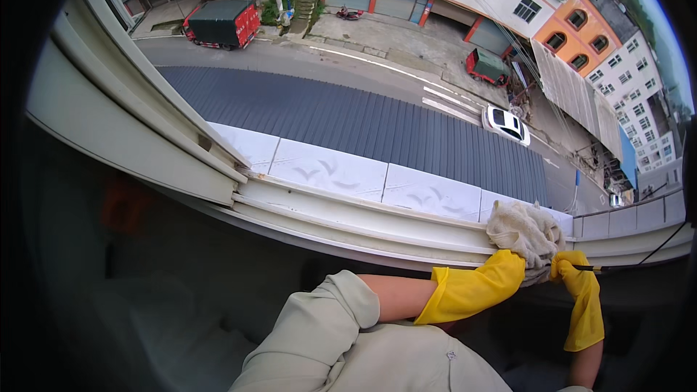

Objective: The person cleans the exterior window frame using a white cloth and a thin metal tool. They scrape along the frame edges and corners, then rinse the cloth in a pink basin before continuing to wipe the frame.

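Observation:
My left hand (503, 272), in a yellow rubber glove, is on a bunched off-white cloth (525, 228); its fingertips are hidden by the folds. The cloth lies over the white sliding-window track (359, 215) and reaches onto the tiled outer ledge (329, 169). Just right of the cloth, my right hand (569, 269), gloved the same way, is closed around a thin black rod (591, 268) with a gold-coloured band. From the rod a thin dark line runs up to the right. Whether the right hand also touches the cloth, I cannot tell.
A pale window sash frame (136, 114) stands at the left. Beyond the ledge, a grey corrugated roof (359, 114) lies below. On the street are a red truck (223, 24), a smaller red vehicle (487, 68) and a white car (505, 124). The room inside is dark.

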Demonstrator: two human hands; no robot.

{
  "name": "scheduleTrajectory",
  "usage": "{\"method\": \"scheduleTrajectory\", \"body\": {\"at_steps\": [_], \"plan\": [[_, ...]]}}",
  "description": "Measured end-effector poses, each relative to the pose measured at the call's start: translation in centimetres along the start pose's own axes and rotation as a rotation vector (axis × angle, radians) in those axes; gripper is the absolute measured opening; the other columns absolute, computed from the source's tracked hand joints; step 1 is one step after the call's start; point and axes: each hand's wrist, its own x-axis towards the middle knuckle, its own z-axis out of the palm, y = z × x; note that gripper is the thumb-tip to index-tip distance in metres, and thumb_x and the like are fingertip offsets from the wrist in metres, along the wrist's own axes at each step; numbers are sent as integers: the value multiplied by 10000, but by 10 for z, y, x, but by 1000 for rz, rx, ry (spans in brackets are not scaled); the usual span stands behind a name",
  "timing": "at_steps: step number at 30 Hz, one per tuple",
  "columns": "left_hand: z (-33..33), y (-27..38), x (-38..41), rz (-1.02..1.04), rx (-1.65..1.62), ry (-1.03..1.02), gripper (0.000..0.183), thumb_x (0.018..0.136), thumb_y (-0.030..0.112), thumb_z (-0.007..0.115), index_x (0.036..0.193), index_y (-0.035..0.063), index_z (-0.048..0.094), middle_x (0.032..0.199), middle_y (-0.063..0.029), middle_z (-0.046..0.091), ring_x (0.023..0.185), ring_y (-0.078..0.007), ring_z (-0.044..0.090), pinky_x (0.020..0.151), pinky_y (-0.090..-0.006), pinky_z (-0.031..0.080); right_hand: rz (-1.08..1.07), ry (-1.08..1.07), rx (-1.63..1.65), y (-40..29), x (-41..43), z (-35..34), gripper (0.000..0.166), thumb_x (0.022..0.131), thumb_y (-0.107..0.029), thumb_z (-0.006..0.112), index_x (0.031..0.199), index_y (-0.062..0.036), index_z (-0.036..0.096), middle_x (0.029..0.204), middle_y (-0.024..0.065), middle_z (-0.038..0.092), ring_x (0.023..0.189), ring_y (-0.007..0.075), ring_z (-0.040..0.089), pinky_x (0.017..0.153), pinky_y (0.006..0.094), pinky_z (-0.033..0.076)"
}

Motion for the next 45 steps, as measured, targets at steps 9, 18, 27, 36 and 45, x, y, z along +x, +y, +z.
{"method": "scheduleTrajectory", "body": {"at_steps": [9, 18, 27, 36, 45], "plan": [[24, 18, 33, 4, -20, -47, 112, 783, 210, 627, 752, 105, 653, 786, -129, 645, 694, -296, 639, 602, -431, 466, 44, 58, 223, 79, 4, -34, 238, 803, -146, 467, 669, 12, 585, 627, 156, 625, 557, 239, 601, 538, 325, 504], [-219, -91, -100, -676, 61, -604, 160, 888, 180, 574, 983, 102, 676, 976, -138, 649, 845, -376, 653, 753, -459, 519, -226, -327, 687, -44, 41, 104, 209, 833, -103, 470, 761, 11, 630, 750, 143, 677, 589, 169, 610, 552, 249, 507], [-331, -79, -236, -982, -358, 876, 253, 1023, 185, 534, 1092, -7, 682, 824, -35, 641, 764, -130, 643, 767, -250, 537, -975, -178, 412, -195, 51, 210, 150, 883, -125, 576, 952, -21, 658, 922, 113, 663, 874, 283, 619, 796, 353, 484], [-330, -105, -272, -1282, -289, 147, 489, 861, 424, 740, 1187, 66, 676, 805, -65, 659, 709, -152, 606, 669, -267, 479, -919, -191, 557, -220, 69, 245, 187, 933, -133, 529, 938, 6, 654, 1008, 122, 696, 943, 235, 653, 884, 343, 496], [-270, -121, -271, -1367, -724, 360, 358, 830, 337, 793, 960, 23, 680, 811, -14, 655, 708, -95, 585, 672, -229, 465, -671, -128, 517, -232, 50, 225, 259, 948, -205, 551, 986, 25, 665, 869, 103, 681, 805, 156, 637, 772, 270, 492]]}}
